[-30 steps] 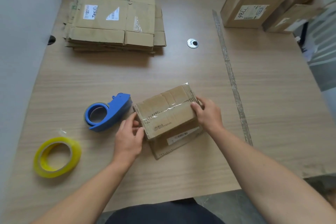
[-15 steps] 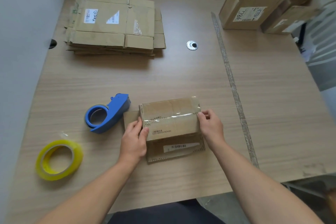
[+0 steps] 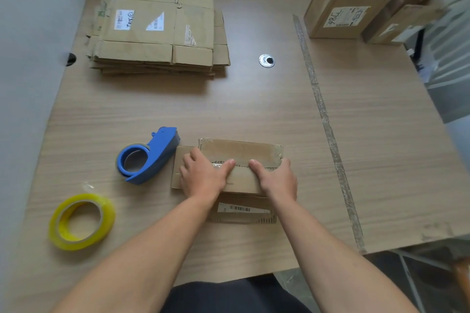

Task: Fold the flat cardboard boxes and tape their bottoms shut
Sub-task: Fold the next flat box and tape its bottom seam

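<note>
Left hand and right hand press down on the upturned bottom of a box. The thumbs stretch toward each other along the clear tape over its seam, tips close but apart. The other fingers drape over the box's two ends. The box sits on a table, directly before the person, with a loose flap jutting from its left side. A blue dispenser lies just left of the box. A yellow roll lies farther left of it and nearer the person. Well beyond the box to the left is a stack of flat boxes. Far beyond it to the right stand two folded boxes.
</note>
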`<state>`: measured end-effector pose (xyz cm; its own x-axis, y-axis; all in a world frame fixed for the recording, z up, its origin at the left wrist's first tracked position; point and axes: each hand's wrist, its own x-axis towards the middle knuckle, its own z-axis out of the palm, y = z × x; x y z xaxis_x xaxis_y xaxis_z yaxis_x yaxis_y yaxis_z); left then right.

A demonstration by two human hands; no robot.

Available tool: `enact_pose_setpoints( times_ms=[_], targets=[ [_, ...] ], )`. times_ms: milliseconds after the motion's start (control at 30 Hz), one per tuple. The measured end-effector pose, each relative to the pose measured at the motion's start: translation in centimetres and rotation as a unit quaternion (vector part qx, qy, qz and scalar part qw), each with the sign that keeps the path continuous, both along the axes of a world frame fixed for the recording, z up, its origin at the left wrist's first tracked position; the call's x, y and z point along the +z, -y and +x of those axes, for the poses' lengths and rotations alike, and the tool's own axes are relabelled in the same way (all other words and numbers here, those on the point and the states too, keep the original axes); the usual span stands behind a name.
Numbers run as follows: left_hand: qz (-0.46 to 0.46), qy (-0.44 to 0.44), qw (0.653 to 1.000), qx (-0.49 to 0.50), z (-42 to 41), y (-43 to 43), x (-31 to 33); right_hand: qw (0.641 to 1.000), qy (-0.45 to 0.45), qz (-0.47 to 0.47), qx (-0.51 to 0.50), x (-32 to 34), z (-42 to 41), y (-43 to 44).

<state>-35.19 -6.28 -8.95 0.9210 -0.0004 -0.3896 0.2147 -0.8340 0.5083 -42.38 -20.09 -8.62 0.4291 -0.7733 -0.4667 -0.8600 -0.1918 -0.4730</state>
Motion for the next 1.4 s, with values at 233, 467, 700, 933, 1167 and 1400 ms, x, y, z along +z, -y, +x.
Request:
enact_pose_setpoints(
  times_ms=[233, 467, 700, 933, 1167, 1400],
  targets=[
    [-0.110, 0.047, 0.990, -0.072, 1.7, -4.0, -0.8, 0.991, 0.041, -0.029, 0.123, -0.4, -1.5, 3.6],
    [-0.237, 0.058, 0.968, -0.061, 1.6, -5.4, 0.6, 0.980, 0.153, 0.100, 0.075, 0.7, -3.0, 4.2],
    [-0.420, 0.022, 0.906, -0.042, 1.5, -5.3, 4.5, 0.904, 0.304, 0.285, -0.098, 5.1, -3.5, 5.7],
    [-0.404, 0.018, 0.913, -0.055, 2.1, -4.8, 6.2, 0.881, 0.362, 0.303, -0.034, 7.4, -3.6, 5.3],
    [-0.363, 0.011, 0.927, -0.095, 0.9, -5.7, 4.8, 0.877, 0.381, 0.294, 0.007, 6.0, -5.1, 4.4],
    [-0.354, -0.082, 0.925, -0.114, -0.2, -8.2, 3.5, 0.920, 0.292, 0.252, 0.065, 3.6, -7.4, 4.2]
  ],
)
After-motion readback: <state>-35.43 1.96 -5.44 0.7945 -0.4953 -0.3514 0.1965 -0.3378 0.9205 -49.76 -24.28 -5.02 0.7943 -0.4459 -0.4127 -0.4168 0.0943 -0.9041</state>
